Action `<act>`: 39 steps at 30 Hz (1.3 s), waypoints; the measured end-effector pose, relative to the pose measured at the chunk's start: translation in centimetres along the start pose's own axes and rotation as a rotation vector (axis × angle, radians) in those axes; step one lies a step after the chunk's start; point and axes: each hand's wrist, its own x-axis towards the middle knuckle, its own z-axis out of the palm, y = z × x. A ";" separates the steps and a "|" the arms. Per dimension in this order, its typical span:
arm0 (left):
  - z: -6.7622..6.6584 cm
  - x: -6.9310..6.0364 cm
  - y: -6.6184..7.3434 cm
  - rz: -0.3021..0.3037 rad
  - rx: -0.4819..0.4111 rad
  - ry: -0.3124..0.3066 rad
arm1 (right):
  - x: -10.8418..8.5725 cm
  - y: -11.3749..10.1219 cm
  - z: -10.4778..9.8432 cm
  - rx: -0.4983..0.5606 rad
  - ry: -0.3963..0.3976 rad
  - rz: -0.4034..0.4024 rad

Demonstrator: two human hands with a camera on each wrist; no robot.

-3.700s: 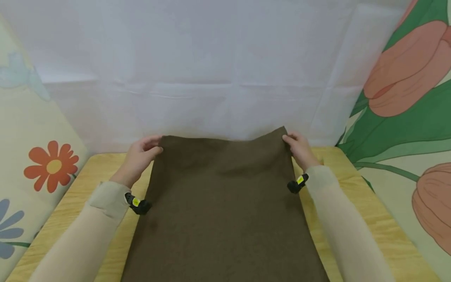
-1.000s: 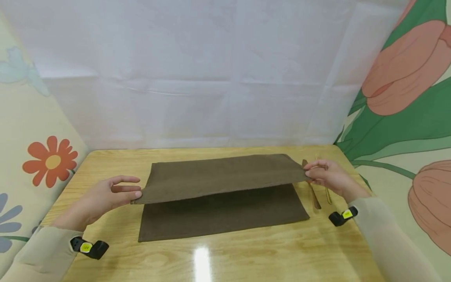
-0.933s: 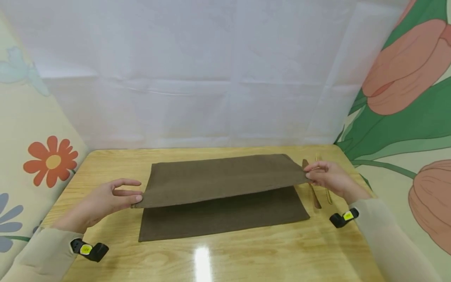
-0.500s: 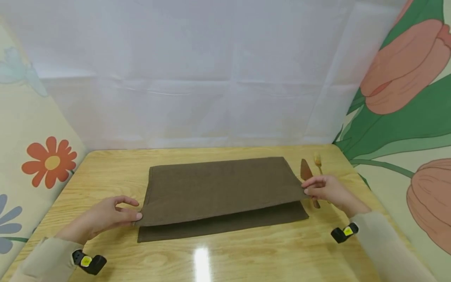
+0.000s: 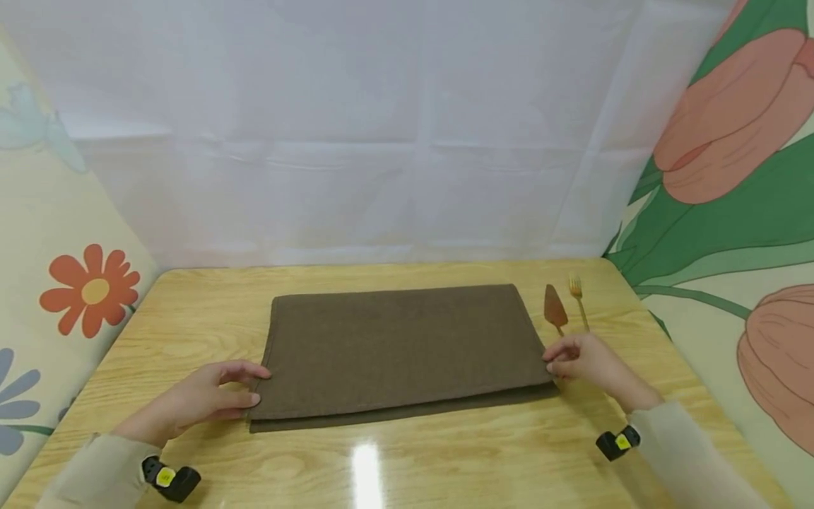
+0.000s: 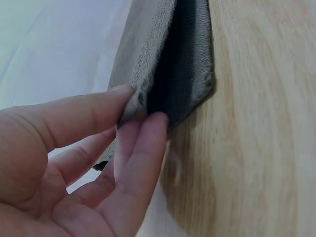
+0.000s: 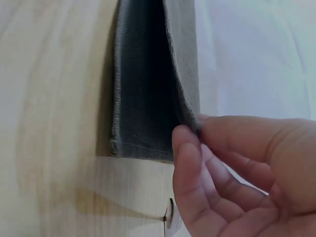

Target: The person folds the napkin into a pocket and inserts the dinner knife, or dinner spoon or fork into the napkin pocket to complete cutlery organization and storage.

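A dark brown cloth [image 5: 400, 350] lies folded in two on the wooden table, its fold at the back. My left hand [image 5: 206, 399] pinches the near left corner of the upper layer between thumb and fingers. In the left wrist view that left hand [image 6: 94, 163] holds the hemmed corner a little above the lower layer. At the near right corner my right hand [image 5: 591, 364] pinches the same layer; in the right wrist view the right hand [image 7: 237, 173] has the edge between thumb and fingertips. A narrow gap shows between the layers along the front.
Right of the cloth lie a cake server [image 5: 555, 307] and a gold fork [image 5: 577, 293], their handles partly behind my right hand. The wooden table [image 5: 286, 466] ends at a white sheet [image 5: 413, 141] behind. Flowered panels stand at both sides.
The cloth was held up spread out, then folded toward me. Over the last second both hands have lowered the upper layer's near edge down and forward, nearly onto the lower layer.
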 end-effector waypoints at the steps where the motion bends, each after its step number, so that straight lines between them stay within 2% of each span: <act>1: 0.1 0.1 0.0 -0.004 0.005 0.007 | -0.1 0.0 0.1 -0.010 0.004 -0.003; 10: 0.8 0.6 0.3 -0.013 0.092 0.056 | -0.7 0.2 1.7 -0.114 0.040 -0.051; 18: 1.2 0.5 0.6 -0.009 0.160 0.070 | -1.2 -0.3 2.7 -0.184 0.106 -0.027; 21: 1.2 0.3 0.5 0.009 0.142 0.031 | -1.3 -0.3 2.7 -0.188 0.111 -0.021; 24: 1.2 0.0 0.3 0.048 0.104 -0.038 | -1.5 0.0 2.6 -0.168 0.113 -0.022; 27: 1.3 -0.1 0.2 0.090 0.101 -0.082 | -1.7 0.3 2.6 -0.146 0.114 -0.027; 35: 1.6 -0.5 0.2 0.145 0.208 -0.100 | -2.0 0.6 2.8 -0.128 0.116 -0.031; 39: 1.8 -0.4 0.2 0.150 0.214 -0.120 | -2.1 0.9 2.7 -0.152 0.129 -0.025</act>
